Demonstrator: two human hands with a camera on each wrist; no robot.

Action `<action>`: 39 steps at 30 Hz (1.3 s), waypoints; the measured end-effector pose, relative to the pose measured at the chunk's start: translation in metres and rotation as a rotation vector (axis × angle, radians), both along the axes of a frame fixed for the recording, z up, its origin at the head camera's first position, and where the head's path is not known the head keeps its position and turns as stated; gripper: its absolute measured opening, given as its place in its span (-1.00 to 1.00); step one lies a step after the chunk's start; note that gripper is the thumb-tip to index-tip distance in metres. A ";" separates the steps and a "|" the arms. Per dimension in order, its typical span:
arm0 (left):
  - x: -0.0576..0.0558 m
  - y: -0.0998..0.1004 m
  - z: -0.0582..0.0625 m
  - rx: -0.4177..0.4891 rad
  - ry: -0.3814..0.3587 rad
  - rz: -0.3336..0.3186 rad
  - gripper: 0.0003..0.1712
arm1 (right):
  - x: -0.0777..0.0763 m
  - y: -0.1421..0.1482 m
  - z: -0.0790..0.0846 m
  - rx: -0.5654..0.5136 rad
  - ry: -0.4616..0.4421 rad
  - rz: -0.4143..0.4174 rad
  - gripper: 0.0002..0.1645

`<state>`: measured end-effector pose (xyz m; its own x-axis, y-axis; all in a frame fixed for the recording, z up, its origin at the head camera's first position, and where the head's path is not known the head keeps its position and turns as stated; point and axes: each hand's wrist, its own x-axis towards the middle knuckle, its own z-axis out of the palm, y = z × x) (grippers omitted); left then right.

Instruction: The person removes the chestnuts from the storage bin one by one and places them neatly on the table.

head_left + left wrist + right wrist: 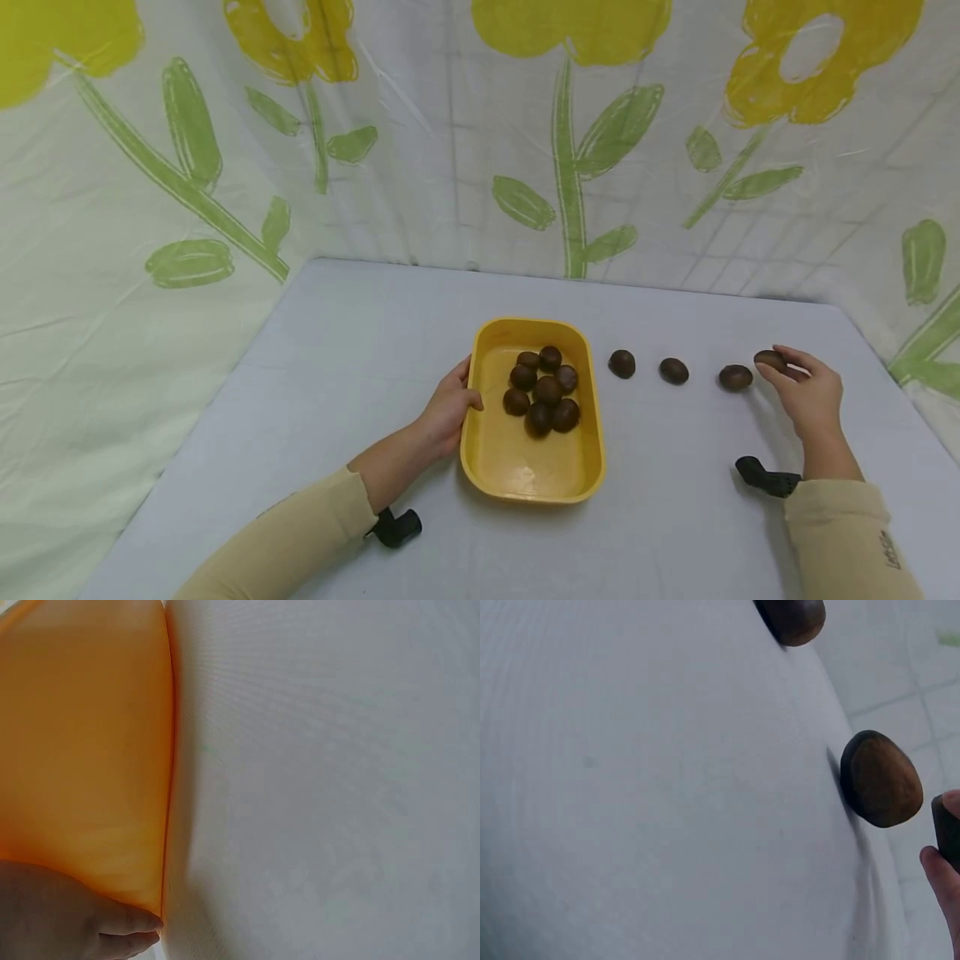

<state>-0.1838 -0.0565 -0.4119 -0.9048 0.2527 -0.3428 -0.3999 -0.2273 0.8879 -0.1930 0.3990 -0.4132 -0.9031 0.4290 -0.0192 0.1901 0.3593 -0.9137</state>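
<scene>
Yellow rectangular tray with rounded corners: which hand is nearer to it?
Left. The left hand grips the tray by its left side; the right hand is away to its right, beyond three dark brown chestnut-like pieces, pinching a fourth piece.

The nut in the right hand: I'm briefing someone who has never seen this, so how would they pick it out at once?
On the pale table, find the yellow tray; from it, a row of brown nuts runs to the right. At the row's far end, the right hand pinches the nut. It alone is held; its neighbours lie untouched on the table.
</scene>
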 end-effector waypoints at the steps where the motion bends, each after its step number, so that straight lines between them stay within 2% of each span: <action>1: 0.000 0.000 0.000 -0.003 0.001 0.001 -0.01 | 0.000 0.001 -0.001 -0.003 -0.008 -0.017 -0.42; 8: 0.000 0.000 0.001 -0.005 -0.004 0.002 -0.01 | 0.003 0.011 -0.010 0.001 -0.028 -0.137 -0.40; 16: 0.000 0.000 0.001 0.009 0.008 -0.004 0.00 | 0.008 0.021 -0.017 0.033 -0.052 -0.134 -0.42; 23: 0.000 0.000 0.002 -0.020 -0.010 0.007 -0.02 | 0.008 0.021 -0.021 0.031 -0.101 -0.146 -0.43; 31: 0.001 0.000 0.002 -0.020 -0.009 0.007 -0.01 | 0.007 0.019 -0.024 0.209 -0.203 -0.176 -0.31; 39: 0.002 0.000 0.003 -0.004 -0.006 0.004 -0.01 | 0.005 0.022 -0.026 0.221 -0.272 -0.213 -0.29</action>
